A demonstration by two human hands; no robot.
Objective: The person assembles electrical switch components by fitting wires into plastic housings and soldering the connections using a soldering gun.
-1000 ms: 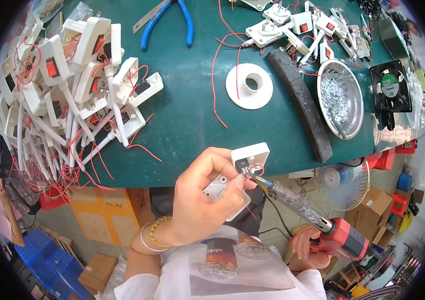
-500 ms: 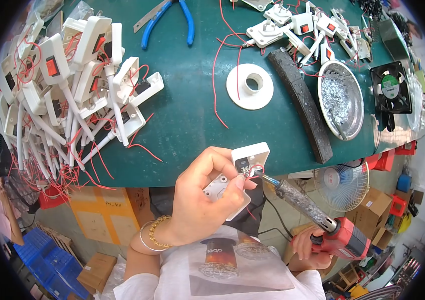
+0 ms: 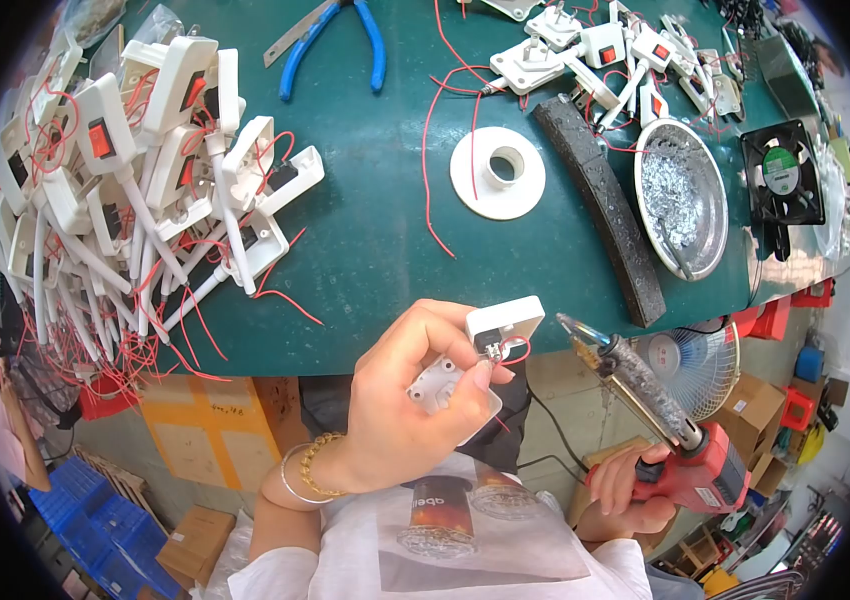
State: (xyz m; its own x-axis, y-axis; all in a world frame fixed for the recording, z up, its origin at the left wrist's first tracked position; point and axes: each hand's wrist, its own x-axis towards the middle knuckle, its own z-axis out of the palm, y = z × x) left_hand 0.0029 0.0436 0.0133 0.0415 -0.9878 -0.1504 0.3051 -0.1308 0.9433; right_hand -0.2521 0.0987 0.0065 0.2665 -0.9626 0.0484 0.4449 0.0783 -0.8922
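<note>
My left hand (image 3: 410, 395) is closed on a white plastic switch housing (image 3: 508, 316), with its dark inner part and a red wire loop (image 3: 517, 349) facing right. Below it, a second white plate-like piece (image 3: 435, 384) shows partly behind the same fingers. My right hand (image 3: 630, 490) grips the red pistol handle of a soldering gun (image 3: 707, 468). Its tip (image 3: 567, 322) points up and left, a short gap away from the housing.
White switch housings with red wires (image 3: 145, 190) are piled at left, with more (image 3: 545, 60) at back right. Blue-handled pliers (image 3: 377, 50), a white spool (image 3: 467, 175), a dark bar (image 3: 600, 210), a metal dish (image 3: 717, 235) and a small fan (image 3: 783, 175) lie on the green table.
The soldering gun has drawn back to the right, its tip parting from the housing. My left hand still holds the housing, tilted slightly differently.
</note>
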